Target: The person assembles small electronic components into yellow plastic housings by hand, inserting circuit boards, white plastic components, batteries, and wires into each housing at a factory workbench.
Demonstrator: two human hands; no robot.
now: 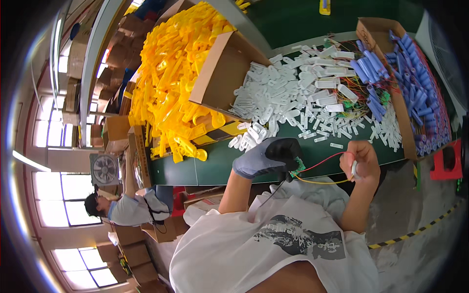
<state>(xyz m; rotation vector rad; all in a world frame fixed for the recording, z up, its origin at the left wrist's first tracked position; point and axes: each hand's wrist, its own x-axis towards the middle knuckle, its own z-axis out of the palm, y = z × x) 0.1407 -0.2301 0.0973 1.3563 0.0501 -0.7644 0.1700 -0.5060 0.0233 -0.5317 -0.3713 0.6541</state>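
My left hand, in a grey glove with black fingers, is closed on a small green circuit board. From the board a red wire and a yellow wire loop across to my right hand. That bare hand pinches a small whitish piece where the wires end; the fingers cover much of it, so its kind is unclear. Both hands are held above the near edge of the green table. Just beyond them lie small white plastic parts.
Yellow plastic housings are heaped at left, beside a tipped cardboard box spilling white parts. At right, a carton holds blue cylindrical cells. Wired white cases lie between. A co-worker sits at far left; a red stool stands right.
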